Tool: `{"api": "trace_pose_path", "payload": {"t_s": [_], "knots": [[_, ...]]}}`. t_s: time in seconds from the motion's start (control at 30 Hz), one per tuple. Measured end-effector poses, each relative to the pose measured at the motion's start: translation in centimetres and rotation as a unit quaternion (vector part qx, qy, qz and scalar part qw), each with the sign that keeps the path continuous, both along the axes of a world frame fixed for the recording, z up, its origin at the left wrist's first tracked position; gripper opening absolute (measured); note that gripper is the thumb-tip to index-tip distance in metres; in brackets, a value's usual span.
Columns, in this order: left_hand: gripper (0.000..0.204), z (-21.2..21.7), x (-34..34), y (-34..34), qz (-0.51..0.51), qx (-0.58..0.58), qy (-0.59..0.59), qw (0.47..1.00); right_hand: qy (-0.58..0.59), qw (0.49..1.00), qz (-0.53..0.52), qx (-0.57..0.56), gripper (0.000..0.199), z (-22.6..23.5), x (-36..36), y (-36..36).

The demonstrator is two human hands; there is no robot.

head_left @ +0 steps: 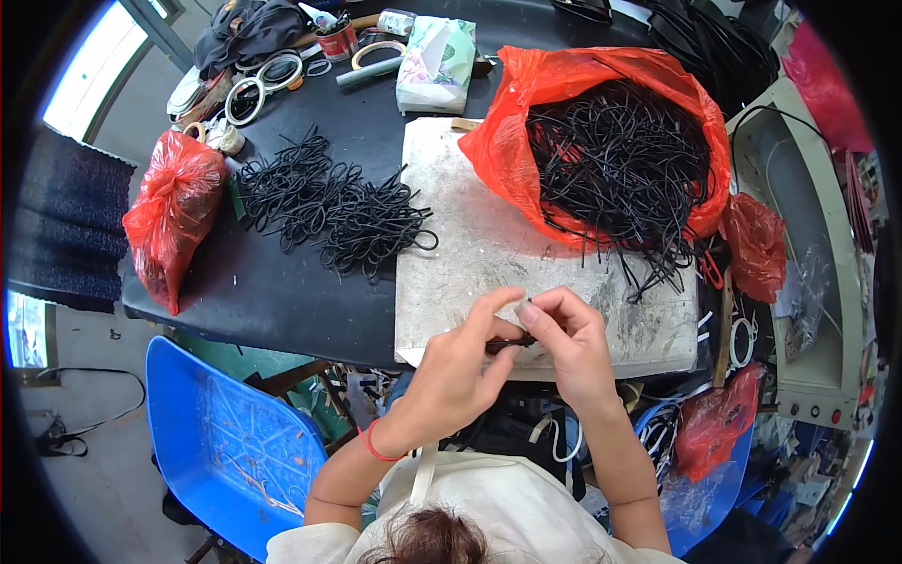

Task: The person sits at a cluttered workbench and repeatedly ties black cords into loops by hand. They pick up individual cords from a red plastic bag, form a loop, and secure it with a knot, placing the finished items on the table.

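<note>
My left hand [462, 365] and my right hand [575, 346] meet over the near edge of a worn pale board [451, 273]. A short piece of black cord [510, 345] shows between them, mostly covered by fingers. The left fingers curl round it, with the index finger reaching toward the right fingertips. My right thumb and index finger are pinched together at the cord's end. Beyond the hands, an open red plastic bag [519, 85] spills a tangle of black cords [620, 155] onto the board. Looped black cords [324, 202] lie heaped to the left.
A tied red bag [174, 211] rests at the table's left edge. Tissues [437, 66], tape rolls [246, 101] and a can [336, 41] stand at the back. Blue plastic tubs [225, 442] sit below the left and right sides. A beige metal casing [799, 244] stands at the right.
</note>
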State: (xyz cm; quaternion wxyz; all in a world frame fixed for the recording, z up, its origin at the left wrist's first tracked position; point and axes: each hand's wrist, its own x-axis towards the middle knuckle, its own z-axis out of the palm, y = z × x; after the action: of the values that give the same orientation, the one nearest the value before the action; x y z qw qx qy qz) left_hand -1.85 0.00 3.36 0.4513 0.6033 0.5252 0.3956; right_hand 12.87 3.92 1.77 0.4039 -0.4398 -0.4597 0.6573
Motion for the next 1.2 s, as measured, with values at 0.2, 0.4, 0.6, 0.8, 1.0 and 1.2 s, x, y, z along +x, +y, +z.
{"api": "trace_pose_path", "payload": {"t_s": [0.2,0.4,0.6,0.8,1.0,1.2], "knots": [[0.054,0.2,0.0,-0.1,0.007,-0.070,-0.126,0.990,-0.004,0.998,-0.053,0.037,0.012,-0.1,-0.3,0.0],[0.024,-2.1,0.3,0.0,0.023,-0.165,-0.242,0.956,0.034,0.997,-0.055,0.043,0.014,-0.2,-0.2,-0.1],[0.021,-1.9,0.6,-0.1,0.012,-0.156,-0.186,0.970,0.019,1.000,0.005,-0.015,0.015,-0.2,0.9,-0.1],[0.020,-1.8,0.7,0.1,0.002,-0.102,-0.184,0.978,0.021,0.999,0.031,-0.037,0.016,0.6,1.5,0.2],[0.015,-1.7,1.2,0.1,0.019,-0.136,-0.243,0.960,-0.036,0.996,-0.034,0.078,0.020,0.1,1.1,-0.3],[0.016,-2.6,2.5,-1.1,0.043,-0.110,-0.170,0.978,-0.066,0.987,-0.120,0.089,0.020,-1.2,0.4,0.4]]}}
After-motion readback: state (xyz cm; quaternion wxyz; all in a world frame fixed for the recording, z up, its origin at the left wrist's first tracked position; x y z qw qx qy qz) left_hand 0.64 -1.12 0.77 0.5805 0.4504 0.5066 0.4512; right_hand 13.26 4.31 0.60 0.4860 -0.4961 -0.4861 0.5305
